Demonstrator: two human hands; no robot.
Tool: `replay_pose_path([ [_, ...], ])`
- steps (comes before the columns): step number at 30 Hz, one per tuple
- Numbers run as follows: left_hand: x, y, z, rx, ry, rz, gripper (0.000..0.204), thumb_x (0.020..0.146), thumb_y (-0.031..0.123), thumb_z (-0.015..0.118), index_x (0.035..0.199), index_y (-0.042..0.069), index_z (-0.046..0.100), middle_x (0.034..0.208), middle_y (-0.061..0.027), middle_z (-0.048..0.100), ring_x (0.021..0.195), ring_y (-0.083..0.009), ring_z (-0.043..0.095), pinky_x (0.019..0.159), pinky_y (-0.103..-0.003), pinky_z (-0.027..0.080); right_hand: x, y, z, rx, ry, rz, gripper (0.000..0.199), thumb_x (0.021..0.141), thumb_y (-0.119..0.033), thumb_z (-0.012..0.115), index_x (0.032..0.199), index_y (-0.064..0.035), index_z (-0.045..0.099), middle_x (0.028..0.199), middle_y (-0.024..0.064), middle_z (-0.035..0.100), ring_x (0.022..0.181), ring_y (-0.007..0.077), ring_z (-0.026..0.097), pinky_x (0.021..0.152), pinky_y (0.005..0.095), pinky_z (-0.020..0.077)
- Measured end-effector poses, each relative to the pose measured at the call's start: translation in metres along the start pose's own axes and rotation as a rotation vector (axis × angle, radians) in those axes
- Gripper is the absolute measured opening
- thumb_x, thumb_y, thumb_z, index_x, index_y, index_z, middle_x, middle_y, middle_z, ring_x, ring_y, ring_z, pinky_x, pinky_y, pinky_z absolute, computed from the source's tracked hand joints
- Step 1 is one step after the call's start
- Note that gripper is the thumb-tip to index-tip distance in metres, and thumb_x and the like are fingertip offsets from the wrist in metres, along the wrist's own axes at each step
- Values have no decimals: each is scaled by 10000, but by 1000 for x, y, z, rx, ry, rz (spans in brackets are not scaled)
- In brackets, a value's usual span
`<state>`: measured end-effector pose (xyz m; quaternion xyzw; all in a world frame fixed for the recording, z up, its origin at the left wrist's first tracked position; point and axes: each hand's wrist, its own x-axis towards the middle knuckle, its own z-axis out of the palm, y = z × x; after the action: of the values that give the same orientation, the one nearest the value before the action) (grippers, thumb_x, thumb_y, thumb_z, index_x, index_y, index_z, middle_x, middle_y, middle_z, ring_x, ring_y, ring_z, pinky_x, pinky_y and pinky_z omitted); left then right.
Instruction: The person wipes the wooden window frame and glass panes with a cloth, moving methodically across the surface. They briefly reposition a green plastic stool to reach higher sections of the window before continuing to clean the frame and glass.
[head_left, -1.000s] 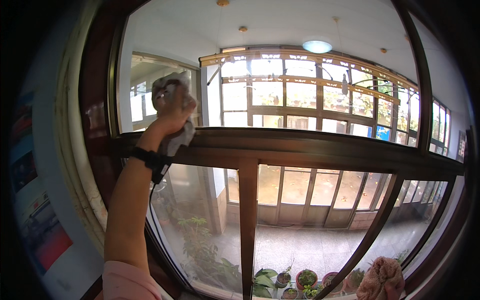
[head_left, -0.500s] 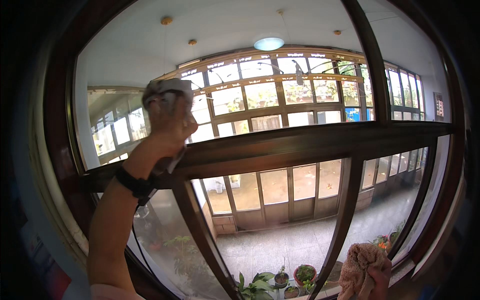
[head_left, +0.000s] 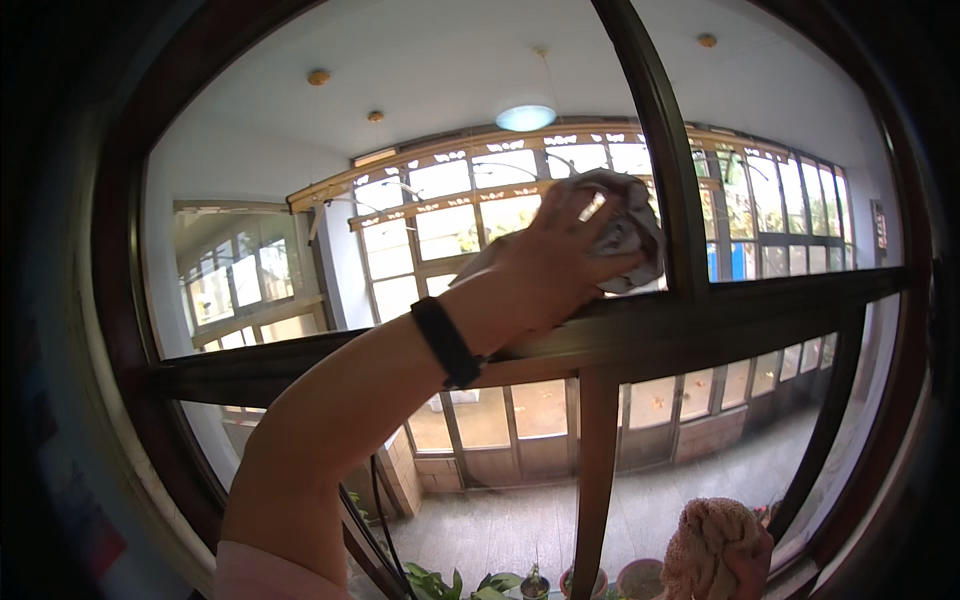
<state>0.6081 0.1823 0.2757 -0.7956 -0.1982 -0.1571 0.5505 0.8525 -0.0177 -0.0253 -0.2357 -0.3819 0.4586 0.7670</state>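
Wiping the upper window pane (head_left: 420, 150), the left hand (head_left: 560, 265) is gripping a crumpled grey rag (head_left: 625, 230) beside the brown mullion (head_left: 660, 170); the right hand (head_left: 745, 560) is clutching a tan cloth (head_left: 705, 535); next likely calls for pressing along the crossbar (head_left: 700, 330)

An old house or school building: a dark wooden window frame (head_left: 640, 335) faces a glazed courtyard gallery with potted plants (head_left: 520, 582) at bottom centre.

dark brown window frame (head_left: 640, 335) across the middle, glossy. a crumpled pale grey cloth (head_left: 625, 225) in the left hand (head_left: 560, 260), black band (head_left: 447, 342) on the wrist, pink sleeve (head_left: 265, 580) at the bottom edge. low right, a tan knobbly cloth (head_left: 705, 545). beyond the glass, white ceiling (head_left: 420, 70), green plants (head_left: 450, 582), reddish-brown pots (head_left: 635, 577).
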Motion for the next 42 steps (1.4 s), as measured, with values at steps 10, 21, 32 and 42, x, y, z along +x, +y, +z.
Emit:
replay_pose_path([
  [10, 5, -130, 5, 281, 172, -149, 717, 875, 517, 668, 1533, 352, 435, 1582, -222, 372, 1503, -462, 241, 1192, -638, 165, 49, 16, 8, -170, 55, -281, 548, 820, -194, 595, 1278, 97, 518, 1188, 201, 632, 1081, 273, 646, 990, 442, 514],
  [21, -122, -256, -50, 279, -177, -835, 709, 1047, 501, 422, 1607, 104, 244, 1571, -278, 354, 1389, -495, 416, 1164, -558, 300, 73, -19, 36, -85, -152, -381, 491, 937, -209, 573, 1315, 96, 501, 1225, 196, 634, 1105, 250, 666, 953, 363, 563],
  [32, 24, -50, -25, 28, -5, 192, 632, 939, 457, 650, 1528, 352, 447, 1621, -161, 323, 1541, -372, 194, 1263, -615, 134, 124, -39, 67, 120, -364, -504, 532, 980, -200, 540, 1412, 88, 425, 1325, 229, 595, 1161, 275, 668, 1012, 384, 578],
  [42, 106, -133, -32, 147, -3, -117, 632, 1009, 633, 437, 1561, 332, 371, 1656, -169, 281, 1562, -385, 150, 1270, -588, 52, 164, -37, 89, 379, -335, -519, 638, 981, -368, 485, 1515, -37, 371, 1439, 198, 537, 1288, 319, 588, 1126, 471, 473],
])
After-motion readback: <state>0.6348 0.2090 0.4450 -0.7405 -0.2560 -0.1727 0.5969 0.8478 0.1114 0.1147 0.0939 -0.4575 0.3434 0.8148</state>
